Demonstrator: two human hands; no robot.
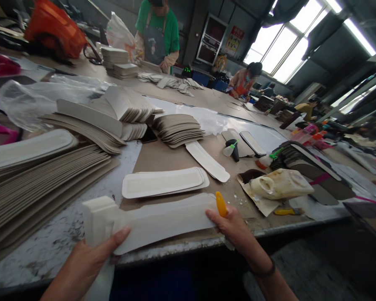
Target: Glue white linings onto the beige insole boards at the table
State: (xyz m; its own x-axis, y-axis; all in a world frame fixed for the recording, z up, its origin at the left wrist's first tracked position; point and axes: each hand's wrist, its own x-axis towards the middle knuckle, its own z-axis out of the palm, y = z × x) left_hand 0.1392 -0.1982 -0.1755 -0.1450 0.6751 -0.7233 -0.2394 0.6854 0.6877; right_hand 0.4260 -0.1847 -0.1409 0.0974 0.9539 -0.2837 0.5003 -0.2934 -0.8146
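A long pale strip [169, 219] with a curved outline stretches between my two hands over the table's front edge. My left hand [95, 259] is closed, its thumb pressing on the strip's left end and a folded bundle of white strips [95, 211] in its grasp. At the other end, my right hand [235, 228] pinches the strip and also holds a yellow-handled brush [220, 204], handle up; its bristle end is mostly hidden. Just beyond lie white padded strips [164, 184], rounded at the ends. Another white padded strip [208, 163] lies slantwise behind them.
Fanned stacks of grey-brown boards [47, 188] cover the left side; another stack [177, 129] stands mid-table. On the right are a stained plastic bottle [282, 184], a second yellow brush [286, 212] and dark curved pieces [319, 171]. A co-worker in green [158, 33] stands across the table.
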